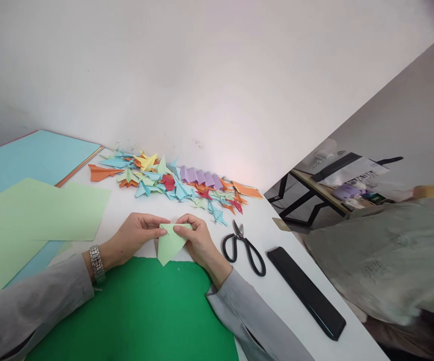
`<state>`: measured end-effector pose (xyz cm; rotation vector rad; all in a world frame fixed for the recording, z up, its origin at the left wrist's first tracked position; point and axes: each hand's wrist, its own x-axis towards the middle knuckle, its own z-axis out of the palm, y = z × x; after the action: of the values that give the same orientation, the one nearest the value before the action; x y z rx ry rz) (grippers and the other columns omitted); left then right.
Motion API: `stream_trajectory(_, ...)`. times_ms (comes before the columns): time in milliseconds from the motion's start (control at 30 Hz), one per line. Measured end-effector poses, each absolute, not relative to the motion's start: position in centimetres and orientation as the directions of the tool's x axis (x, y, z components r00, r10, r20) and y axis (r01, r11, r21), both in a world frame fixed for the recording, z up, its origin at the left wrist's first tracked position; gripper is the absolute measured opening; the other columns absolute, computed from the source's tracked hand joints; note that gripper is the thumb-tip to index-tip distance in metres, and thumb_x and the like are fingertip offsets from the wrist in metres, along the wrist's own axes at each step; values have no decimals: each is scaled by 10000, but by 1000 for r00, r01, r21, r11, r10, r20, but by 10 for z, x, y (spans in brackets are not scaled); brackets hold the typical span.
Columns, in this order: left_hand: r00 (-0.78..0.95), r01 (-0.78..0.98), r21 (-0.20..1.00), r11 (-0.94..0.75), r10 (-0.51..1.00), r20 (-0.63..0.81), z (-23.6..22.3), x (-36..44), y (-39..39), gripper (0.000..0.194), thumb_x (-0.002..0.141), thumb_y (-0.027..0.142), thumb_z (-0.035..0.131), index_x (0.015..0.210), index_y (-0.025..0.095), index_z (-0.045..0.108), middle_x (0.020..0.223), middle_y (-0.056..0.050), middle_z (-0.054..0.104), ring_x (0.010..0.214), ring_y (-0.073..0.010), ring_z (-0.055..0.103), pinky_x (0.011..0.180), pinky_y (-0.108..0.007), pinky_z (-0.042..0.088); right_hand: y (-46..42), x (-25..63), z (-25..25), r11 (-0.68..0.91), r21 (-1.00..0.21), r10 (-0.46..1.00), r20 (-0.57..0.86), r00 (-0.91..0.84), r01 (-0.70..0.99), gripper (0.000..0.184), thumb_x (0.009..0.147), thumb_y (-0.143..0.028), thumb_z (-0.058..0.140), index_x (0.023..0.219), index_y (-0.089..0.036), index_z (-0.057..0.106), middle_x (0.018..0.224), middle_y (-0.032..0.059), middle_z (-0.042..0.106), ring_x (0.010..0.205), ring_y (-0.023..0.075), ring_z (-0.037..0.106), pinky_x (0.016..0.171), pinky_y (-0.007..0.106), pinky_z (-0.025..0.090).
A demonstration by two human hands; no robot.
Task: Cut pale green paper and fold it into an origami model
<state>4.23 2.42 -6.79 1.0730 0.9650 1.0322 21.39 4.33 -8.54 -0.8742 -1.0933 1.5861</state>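
Note:
A small folded piece of light green paper (170, 245) is held up between both hands, its pointed end hanging down. My left hand (136, 234) pinches its upper left corner between thumb and fingers. On the upper right edge, my right hand (198, 238) grips it the same way, thumb toward me. A flap is folded over along the top. Beneath the hands lies a large green sheet (138, 311). Black-handled scissors (243, 248) rest to the right of my right hand, blades pointing away and slightly apart.
Many folded paper figures (179, 188) are heaped along the wall. Light green sheets (51, 213) and a blue sheet stack (40, 158) lie at left. A long black object (307, 293) is near the right edge. Beyond it, a person in a grey-green top (386, 255) and another table (316, 185).

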Motion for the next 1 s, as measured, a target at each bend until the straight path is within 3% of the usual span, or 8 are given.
stream_trajectory(333,263,-140,970,198,952,-156,-63,44,24,262,584,226,785,832,151,742,763,-53,746,685,-169,652,704,-301,521,40,213,-79,-163,-924,968,-83,-237,-346,206,535,-235,790,626,-169,618,516,-30,601,462,107,521,464,223,400)
stream_trajectory(533,190,-76,988,136,974,-119,-62,46,22,227,568,241,792,771,155,740,725,-42,740,654,-170,651,676,-297,525,41,214,-81,-136,-937,967,-55,-247,-323,257,549,-242,799,741,-180,640,581,-34,602,495,107,536,489,224,429)
stream_trajectory(700,239,-99,984,150,963,-123,-65,44,23,262,542,217,800,790,156,740,732,-46,740,721,-198,669,704,-313,526,41,215,-83,-52,-960,971,16,-240,-275,344,562,-227,793,880,-203,663,735,-29,611,532,94,532,497,214,430)
stream_trajectory(1000,188,-111,987,117,978,-94,-64,44,22,243,560,223,790,793,169,746,799,-48,747,763,-199,662,723,-306,517,41,215,-85,52,-990,968,83,-236,-134,411,580,-227,792,968,-229,658,729,-40,563,576,99,515,529,215,405)
